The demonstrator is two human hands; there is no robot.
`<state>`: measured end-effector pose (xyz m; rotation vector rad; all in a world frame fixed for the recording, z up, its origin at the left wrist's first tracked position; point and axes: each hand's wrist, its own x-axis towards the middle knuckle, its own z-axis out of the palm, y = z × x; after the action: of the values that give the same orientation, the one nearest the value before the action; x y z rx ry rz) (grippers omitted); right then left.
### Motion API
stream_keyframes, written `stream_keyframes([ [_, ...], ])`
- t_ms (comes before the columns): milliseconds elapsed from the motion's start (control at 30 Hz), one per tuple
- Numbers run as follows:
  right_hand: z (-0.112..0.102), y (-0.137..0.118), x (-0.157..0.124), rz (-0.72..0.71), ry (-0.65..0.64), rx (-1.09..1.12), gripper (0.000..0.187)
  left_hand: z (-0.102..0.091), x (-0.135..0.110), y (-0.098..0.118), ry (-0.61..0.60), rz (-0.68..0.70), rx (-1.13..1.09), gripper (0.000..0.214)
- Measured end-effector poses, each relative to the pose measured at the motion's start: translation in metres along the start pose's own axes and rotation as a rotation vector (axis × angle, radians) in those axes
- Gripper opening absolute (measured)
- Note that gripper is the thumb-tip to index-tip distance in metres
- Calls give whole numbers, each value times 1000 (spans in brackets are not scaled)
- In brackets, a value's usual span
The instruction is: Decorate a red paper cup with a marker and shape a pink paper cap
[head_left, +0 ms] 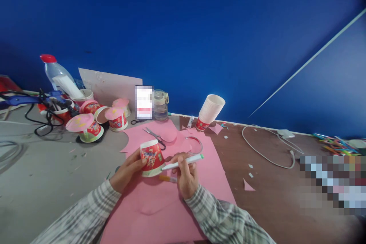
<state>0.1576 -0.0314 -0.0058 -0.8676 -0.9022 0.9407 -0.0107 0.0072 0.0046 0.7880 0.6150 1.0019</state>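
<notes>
My left hand (130, 168) grips a red printed paper cup (151, 157), held upside down with its wide rim lowest. A pale green band runs round that rim. In my right hand (187, 175) is a white marker (183, 162) with a green end; its tip meets the cup's green band. Pink paper (171, 217) spreads beneath both hands. Just behind the cup lie scissors (154, 134) and a round pink paper cutout (168, 134). A yellow-orange marker (168, 178) rests on the paper below the white one.
Decorated cups with pink tops (116, 116) stand at the left, near a glue gun (25, 100) and a plastic bottle (58, 72). A leaning stack of paper cups (211, 108) stands by the blue wall. A white cable (265, 162) and several colored pens (339, 146) lie at the right.
</notes>
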Motion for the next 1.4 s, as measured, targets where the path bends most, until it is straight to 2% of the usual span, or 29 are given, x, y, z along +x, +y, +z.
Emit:
stream_keyframes([
  [233,1,-1,0,8,-16,6,33,1,0,0,9,-23,-15,46],
  [467,1,-1,1,14,19,-2,35,-3,1,-2,23,-6,17,39],
  [767,-1,1,2,46,97,-23,34,-1,0,-1,-14,-28,-85,41],
  [1033,1,0,3,60,72,-17,39,-1,-1,1,-20,-36,-72,41],
  [1167,1,-1,3,58,101,-50,39,-1,0,0,-9,-44,-71,42],
  [1400,5,-12,7,6,110,-92,42,-8,0,-5,20,-50,-95,43],
])
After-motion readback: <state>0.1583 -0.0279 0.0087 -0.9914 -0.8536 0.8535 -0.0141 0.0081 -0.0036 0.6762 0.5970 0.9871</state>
